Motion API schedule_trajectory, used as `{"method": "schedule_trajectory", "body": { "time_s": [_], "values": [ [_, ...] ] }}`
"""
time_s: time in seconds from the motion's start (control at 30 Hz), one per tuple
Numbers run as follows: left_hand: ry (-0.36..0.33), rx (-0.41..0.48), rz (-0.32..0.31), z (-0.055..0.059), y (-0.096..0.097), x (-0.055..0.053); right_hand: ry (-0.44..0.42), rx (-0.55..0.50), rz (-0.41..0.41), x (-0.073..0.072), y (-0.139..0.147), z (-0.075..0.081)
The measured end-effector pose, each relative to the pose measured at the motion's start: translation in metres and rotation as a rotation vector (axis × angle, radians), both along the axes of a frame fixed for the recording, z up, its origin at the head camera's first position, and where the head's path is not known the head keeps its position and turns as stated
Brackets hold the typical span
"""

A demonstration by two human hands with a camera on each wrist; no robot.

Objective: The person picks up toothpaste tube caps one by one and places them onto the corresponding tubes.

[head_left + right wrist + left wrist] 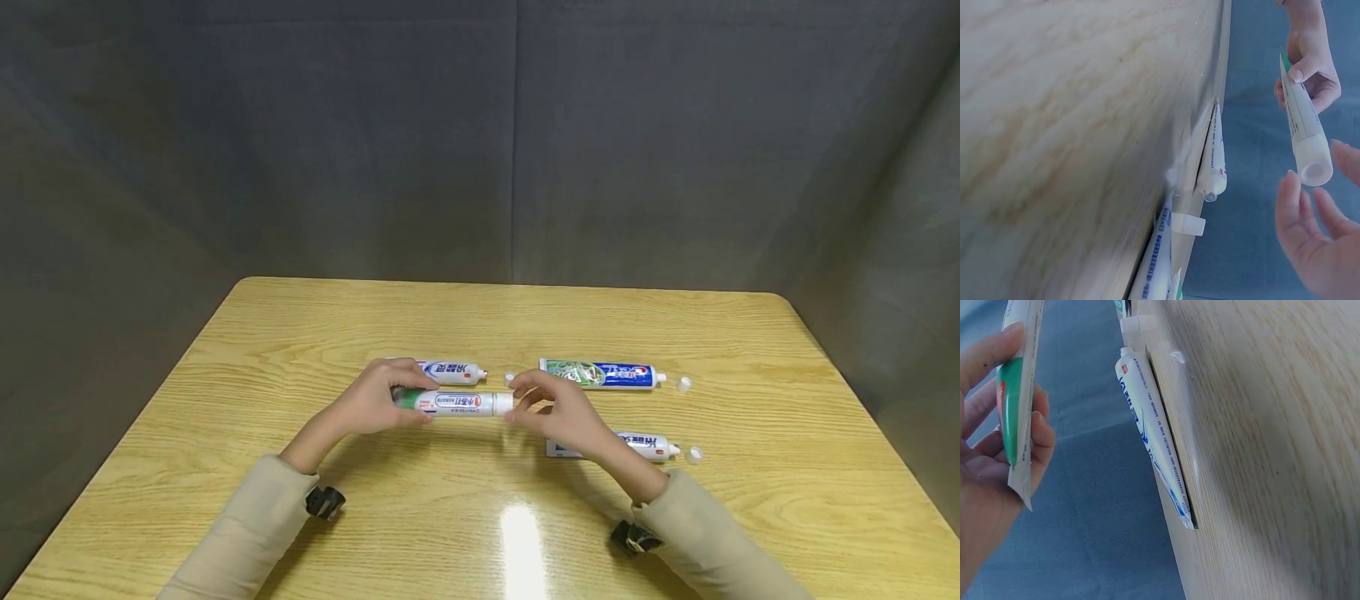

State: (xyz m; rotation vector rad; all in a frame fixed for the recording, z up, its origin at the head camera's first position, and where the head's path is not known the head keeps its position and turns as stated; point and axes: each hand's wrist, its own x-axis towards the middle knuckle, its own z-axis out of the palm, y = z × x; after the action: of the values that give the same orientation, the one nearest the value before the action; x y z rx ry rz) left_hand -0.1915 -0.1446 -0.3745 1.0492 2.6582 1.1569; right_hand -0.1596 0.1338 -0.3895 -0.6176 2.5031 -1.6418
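Tube gripped, left hand — right hand loose by cap.
I see tabletop toward six o'clock, edge at twelve — curtain beyond.

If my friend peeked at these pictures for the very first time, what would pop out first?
Probably the white-and-green tube held up over the middle of the table: the left hand grips it toward its green end, and the right hand is at its white cap. Next might be the bright blue-and-green tube lying beyond the right hand, with a little loose cap just right of its nozzle.
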Motion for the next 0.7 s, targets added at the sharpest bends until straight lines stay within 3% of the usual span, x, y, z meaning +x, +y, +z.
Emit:
{"method": "schedule_trajectory", "body": {
  "time_s": [0.2,0.43,0.53,0.7],
  "values": [
    [0.007,-0.013,0.012,-0.0012,0.0005,-0.0005,0.032,-0.056,0.003,0.0015,-0.0011,-0.0007],
    [0.004,-0.003,0.011,-0.0006,0.0011,-0.0001,0.001,-0.06,-0.035,0.0067,-0.0058,0.0079],
    [0.006,0.005,0.013,-0.0013,0.0011,-0.0002,0.007,-0.057,-0.04,0.0024,-0.0038,-0.0012],
    [0.008,0.007,0.013,-0.0018,0.0005,-0.0006,0.019,-0.05,-0.037,0.002,-0.0031,-0.002]
  ]
}}
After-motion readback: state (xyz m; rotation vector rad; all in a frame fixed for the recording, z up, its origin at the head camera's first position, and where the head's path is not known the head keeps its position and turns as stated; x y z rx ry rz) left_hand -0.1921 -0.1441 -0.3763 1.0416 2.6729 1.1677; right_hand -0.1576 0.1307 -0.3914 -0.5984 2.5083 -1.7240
